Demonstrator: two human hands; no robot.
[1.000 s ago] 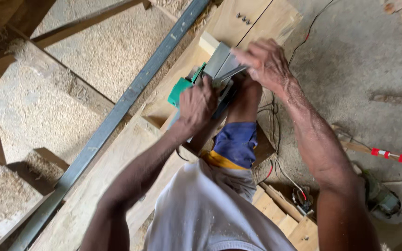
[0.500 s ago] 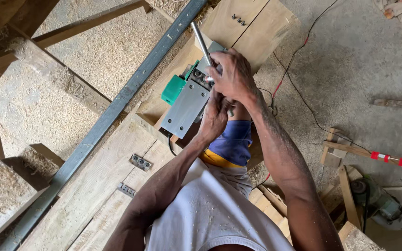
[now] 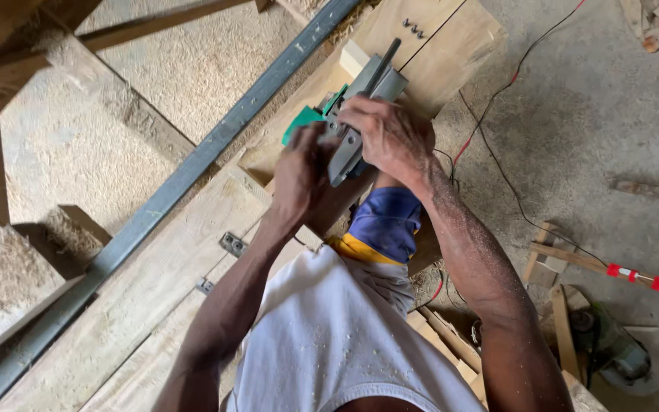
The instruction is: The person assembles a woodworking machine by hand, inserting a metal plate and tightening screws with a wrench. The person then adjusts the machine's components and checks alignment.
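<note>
Planer (image 3: 360, 107) unmoved | both hands' fingers (image 3: 375, 126) clamp it | body mostly hidden | plank (image 3: 139, 297) beneath

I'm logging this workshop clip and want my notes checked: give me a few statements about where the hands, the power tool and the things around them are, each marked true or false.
1. Both hands are on the green and grey power tool. True: the left hand grips its near side, the right hand lies over its top.
2. The tool sits on the concrete floor. False: it sits on a wooden board.
3. A grey metal rail runs diagonally beside the boards. True.
4. The tool's body is red. False: it is green and grey.
5. Thin cables trail across the floor. True.
</note>
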